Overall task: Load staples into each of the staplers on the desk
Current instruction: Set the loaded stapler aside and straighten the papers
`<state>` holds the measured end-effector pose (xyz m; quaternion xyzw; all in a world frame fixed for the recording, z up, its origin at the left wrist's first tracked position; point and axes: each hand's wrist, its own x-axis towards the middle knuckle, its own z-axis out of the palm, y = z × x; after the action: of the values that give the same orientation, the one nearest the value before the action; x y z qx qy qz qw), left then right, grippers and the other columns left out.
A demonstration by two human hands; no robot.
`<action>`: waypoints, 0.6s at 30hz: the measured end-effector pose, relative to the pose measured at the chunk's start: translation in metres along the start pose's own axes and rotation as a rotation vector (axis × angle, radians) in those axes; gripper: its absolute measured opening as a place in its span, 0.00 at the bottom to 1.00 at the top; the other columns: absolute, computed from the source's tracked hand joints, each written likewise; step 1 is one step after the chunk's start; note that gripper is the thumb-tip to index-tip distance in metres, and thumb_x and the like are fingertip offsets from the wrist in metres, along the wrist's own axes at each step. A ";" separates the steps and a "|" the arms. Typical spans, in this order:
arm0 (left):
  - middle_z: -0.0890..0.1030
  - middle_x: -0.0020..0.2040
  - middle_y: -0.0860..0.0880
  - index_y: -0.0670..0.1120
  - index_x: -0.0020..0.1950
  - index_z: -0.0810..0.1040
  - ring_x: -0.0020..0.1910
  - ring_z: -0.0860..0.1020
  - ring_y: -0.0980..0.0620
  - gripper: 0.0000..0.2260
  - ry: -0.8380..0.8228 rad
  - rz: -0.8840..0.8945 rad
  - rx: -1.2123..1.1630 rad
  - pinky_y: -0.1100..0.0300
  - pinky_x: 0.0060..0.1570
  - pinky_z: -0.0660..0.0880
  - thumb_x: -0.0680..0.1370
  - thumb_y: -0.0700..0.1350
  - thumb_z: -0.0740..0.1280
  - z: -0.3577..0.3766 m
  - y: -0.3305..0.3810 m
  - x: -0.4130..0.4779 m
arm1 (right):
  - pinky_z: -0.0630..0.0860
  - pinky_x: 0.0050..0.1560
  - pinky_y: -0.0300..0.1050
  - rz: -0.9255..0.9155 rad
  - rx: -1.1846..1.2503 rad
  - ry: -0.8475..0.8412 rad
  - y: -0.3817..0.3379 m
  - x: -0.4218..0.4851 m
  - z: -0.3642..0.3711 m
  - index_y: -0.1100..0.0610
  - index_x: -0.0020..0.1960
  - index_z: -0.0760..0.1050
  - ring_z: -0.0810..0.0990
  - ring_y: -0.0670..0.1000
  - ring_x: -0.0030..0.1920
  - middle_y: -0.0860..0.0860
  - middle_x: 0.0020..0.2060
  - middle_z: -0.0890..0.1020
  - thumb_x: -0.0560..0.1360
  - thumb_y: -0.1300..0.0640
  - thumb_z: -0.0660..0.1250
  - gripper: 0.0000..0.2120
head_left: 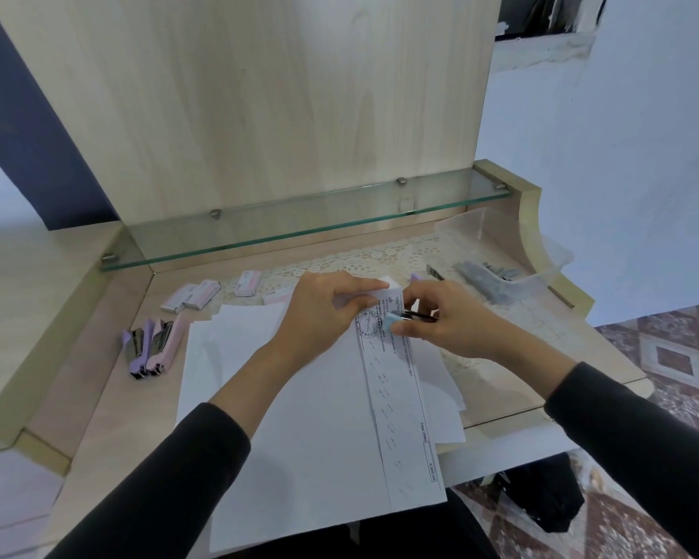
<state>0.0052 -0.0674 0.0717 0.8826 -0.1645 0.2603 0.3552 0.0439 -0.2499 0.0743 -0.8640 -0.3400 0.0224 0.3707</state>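
My right hand (446, 320) grips a small light-blue stapler (396, 317) whose nose touches the top of a printed, stamped sheet (396, 397). My left hand (323, 312) pinches and presses that sheet's upper edge on a stack of white papers (299, 437). A purple stapler (136, 349) and a pink stapler (166, 342) lie side by side at the desk's left. Small white-pink staple boxes (196, 296) lie behind them, another box (248, 283) further right. Another stapler (432, 272) shows partly behind my right hand.
A clear plastic tray (541, 280) holding grey items sits at the back right on a lace mat (364, 256). A glass shelf (299, 223) runs along the wooden back panel. The desk's front edge (501, 421) drops to a patterned floor on the right.
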 end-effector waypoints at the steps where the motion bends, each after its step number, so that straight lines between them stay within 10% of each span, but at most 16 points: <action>1: 0.81 0.40 0.54 0.45 0.50 0.82 0.41 0.76 0.64 0.10 0.002 0.003 -0.001 0.76 0.44 0.69 0.70 0.37 0.72 0.000 0.000 0.000 | 0.53 0.74 0.49 0.002 -0.003 -0.001 0.001 0.001 0.001 0.64 0.45 0.76 0.78 0.57 0.37 0.47 0.26 0.70 0.70 0.54 0.69 0.13; 9: 0.83 0.39 0.51 0.45 0.51 0.82 0.39 0.76 0.61 0.10 0.004 -0.011 -0.001 0.74 0.43 0.70 0.70 0.37 0.71 0.000 -0.001 0.002 | 0.52 0.74 0.52 0.010 -0.003 0.006 -0.001 0.005 0.004 0.65 0.41 0.75 0.70 0.43 0.22 0.45 0.20 0.68 0.70 0.56 0.69 0.11; 18: 0.80 0.36 0.55 0.46 0.51 0.82 0.36 0.75 0.66 0.11 -0.013 0.000 0.000 0.74 0.41 0.69 0.70 0.38 0.71 0.001 -0.003 0.005 | 0.59 0.71 0.55 -0.064 -0.087 0.166 -0.007 0.000 0.015 0.51 0.27 0.56 0.64 0.48 0.23 0.46 0.21 0.59 0.70 0.57 0.69 0.23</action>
<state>0.0105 -0.0665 0.0726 0.8842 -0.1668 0.2547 0.3543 0.0353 -0.2376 0.0681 -0.8670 -0.3359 -0.0760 0.3602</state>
